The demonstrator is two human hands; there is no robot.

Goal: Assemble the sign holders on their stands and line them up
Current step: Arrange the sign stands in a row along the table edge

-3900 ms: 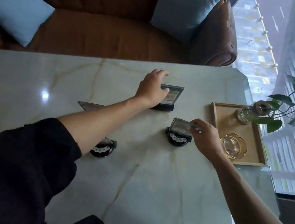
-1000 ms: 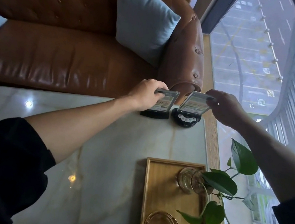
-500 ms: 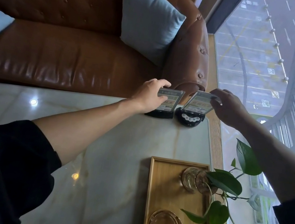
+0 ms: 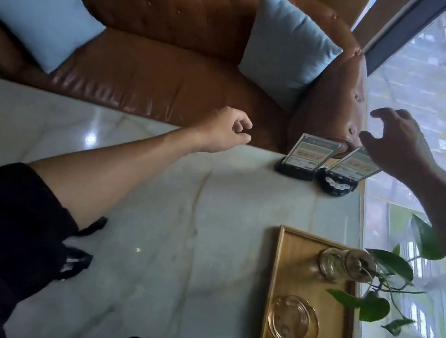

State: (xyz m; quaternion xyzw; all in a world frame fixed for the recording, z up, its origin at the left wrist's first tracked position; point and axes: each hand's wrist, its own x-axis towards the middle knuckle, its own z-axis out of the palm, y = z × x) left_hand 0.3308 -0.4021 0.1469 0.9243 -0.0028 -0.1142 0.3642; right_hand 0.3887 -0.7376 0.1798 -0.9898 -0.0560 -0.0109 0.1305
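Black sleeves (image 4: 0,220) pushed up, forearms bare.

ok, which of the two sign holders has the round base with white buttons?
The right sign holder, nearest the window and just below the right hand. The left sign holder sits on a plain rectangular black base.
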